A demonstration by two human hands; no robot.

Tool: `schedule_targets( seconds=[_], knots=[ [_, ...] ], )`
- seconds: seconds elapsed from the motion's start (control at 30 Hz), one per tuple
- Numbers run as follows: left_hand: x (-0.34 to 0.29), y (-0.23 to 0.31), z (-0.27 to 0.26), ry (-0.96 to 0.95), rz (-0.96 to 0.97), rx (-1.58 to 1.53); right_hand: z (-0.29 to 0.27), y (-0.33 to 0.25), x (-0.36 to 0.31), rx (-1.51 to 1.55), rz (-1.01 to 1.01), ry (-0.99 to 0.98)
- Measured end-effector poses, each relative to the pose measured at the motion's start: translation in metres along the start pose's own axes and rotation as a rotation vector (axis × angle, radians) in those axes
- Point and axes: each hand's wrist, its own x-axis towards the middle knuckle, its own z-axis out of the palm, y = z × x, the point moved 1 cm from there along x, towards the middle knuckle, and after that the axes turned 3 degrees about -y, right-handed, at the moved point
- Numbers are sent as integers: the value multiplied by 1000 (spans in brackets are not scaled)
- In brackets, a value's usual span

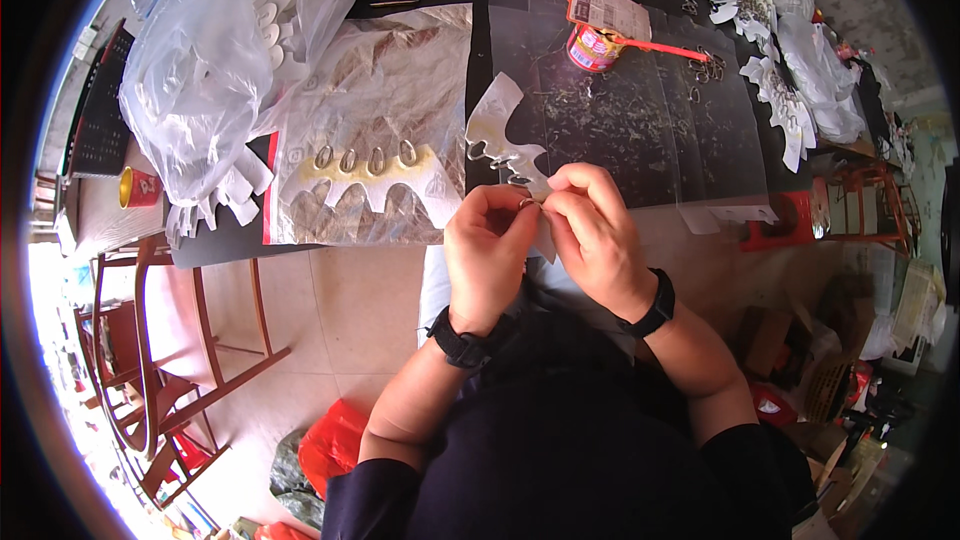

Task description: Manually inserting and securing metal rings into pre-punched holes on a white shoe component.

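My left hand (490,250) pinches the near end of a white scalloped card (493,118), which reaches up from the fingers over the table edge. Thin metal rings lie along its notched side, and a bit of metal shows at the left fingertips. Closed in a pinch, my right hand (600,245) meets the left at the same spot; the fingers hide what is between them. To the left, a second scalloped card (385,190) with a yellowish band and several upright oval metal rings (377,161) rests on a flat brown-and-clear plastic bag (400,60).
A red-and-yellow tin (594,48) with a red stick (665,48) across it stands on a dark sheet (620,155) strewn with scraps. Loose metal rings (708,65) lie beside it. A clear bag of white pieces (200,70) fills the far left; more scalloped cards (780,110) lie right.
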Motion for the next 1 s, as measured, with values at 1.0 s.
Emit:
schedule_targets(
  seconds=[1.0],
  knots=[
    [-2,16,-3,-141,33,320,-3,12,-4,146,163,9]
  ],
)
